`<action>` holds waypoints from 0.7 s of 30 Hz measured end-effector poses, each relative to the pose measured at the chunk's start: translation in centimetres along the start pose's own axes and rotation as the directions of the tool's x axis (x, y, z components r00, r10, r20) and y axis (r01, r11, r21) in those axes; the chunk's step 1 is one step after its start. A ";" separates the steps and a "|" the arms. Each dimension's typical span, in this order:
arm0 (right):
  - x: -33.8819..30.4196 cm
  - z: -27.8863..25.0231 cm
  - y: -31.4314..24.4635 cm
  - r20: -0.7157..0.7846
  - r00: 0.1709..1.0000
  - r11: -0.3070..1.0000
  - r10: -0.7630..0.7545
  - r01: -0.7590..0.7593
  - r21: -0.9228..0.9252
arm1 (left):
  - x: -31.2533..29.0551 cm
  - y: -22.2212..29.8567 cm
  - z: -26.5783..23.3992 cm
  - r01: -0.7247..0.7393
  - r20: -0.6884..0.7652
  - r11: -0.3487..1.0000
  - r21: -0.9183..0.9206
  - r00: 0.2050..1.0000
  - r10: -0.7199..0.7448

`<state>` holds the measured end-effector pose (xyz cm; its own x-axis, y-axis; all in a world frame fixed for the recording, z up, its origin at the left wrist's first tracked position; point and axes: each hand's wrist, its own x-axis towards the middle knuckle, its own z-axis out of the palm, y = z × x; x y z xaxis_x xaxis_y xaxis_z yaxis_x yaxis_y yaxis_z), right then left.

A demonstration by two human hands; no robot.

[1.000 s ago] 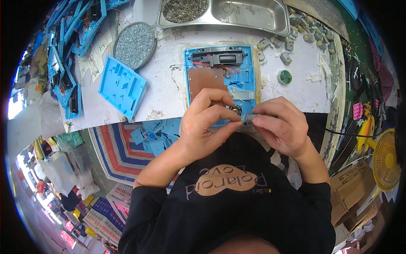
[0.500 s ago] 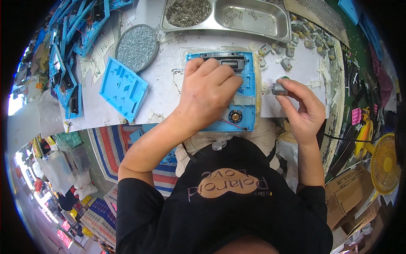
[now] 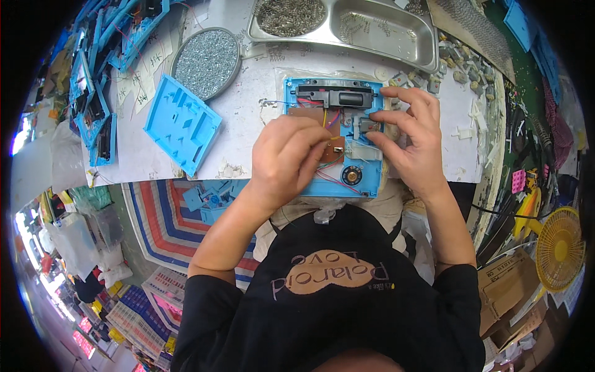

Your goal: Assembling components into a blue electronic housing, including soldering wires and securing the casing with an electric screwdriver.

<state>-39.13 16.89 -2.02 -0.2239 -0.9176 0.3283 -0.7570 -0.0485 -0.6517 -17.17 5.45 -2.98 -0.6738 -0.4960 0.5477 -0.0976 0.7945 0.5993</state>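
Note:
A blue plastic casing (image 3: 374,180) lies open in front of me, with a brown circuit board (image 3: 334,153), thin coloured wires, a long black part (image 3: 334,96) and a round speaker (image 3: 352,175) inside. My right hand (image 3: 414,136) reaches over its right side. Thumb and fingers close around a small grey motor (image 3: 367,126) seated beside a white plastic piece. My left hand (image 3: 286,155) is over the left half, fingers pinched together above the board by a yellow wire; whatever lies between the fingertips is too small to make out.
A blue cover (image 3: 183,127) lies left of the casing, by a round tray of screws (image 3: 206,65). A metal tray (image 3: 384,53) with springs spans the back. Small motors (image 3: 460,75) and white parts are scattered at right. Blue casings (image 3: 93,93) pile up far left.
My right hand has carried the motor leftward from beside the casing into its right side. My left hand has moved down from the black part to the circuit board, uncovering the black part.

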 end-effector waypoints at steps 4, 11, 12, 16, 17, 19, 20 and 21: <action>0.4 -0.6 -0.7 0.074 0.996 0.996 0.041 -0.034 -0.086 | 0.4 0.1 -0.4 -0.087 0.079 0.996 0.035 0.993 0.084; 1.6 -1.6 -1.4 0.089 0.996 0.987 -0.024 0.038 -0.155 | 0.8 0.0 -0.9 -0.104 0.136 0.995 0.005 0.985 0.103; 1.8 -1.6 -2.0 0.053 0.997 0.987 -0.048 0.056 -0.150 | 0.6 0.0 -0.9 -0.105 0.136 0.995 0.002 0.985 0.103; 3.1 0.1 -3.0 0.050 0.969 0.963 -0.241 0.245 -0.115 | 0.7 0.0 -0.9 -0.096 0.140 0.995 -0.015 0.985 0.097; 3.2 0.3 -3.2 0.067 0.967 0.958 -0.244 0.251 -0.135 | 0.6 0.0 -0.9 -0.090 0.141 0.996 -0.020 0.986 0.092; 3.7 0.4 -3.5 0.103 0.960 0.947 -0.259 0.274 -0.169 | 0.5 -0.1 -1.1 -0.083 0.141 0.996 -0.019 0.986 0.085; 3.7 0.5 -3.4 0.105 0.959 0.947 -0.262 0.277 -0.165 | 0.4 -0.2 -1.2 -0.082 0.141 0.996 -0.019 0.986 0.084; 3.7 0.8 -3.4 0.107 0.958 0.947 -0.266 0.280 -0.159 | 0.3 -0.3 -1.3 -0.081 0.143 0.997 -0.018 0.986 0.082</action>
<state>-36.88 13.38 0.87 0.0526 -0.9087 0.4142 -0.8769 -0.2405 -0.4162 -16.38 4.61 -2.22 -0.7772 -0.3736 0.5064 -0.0294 0.8253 0.5639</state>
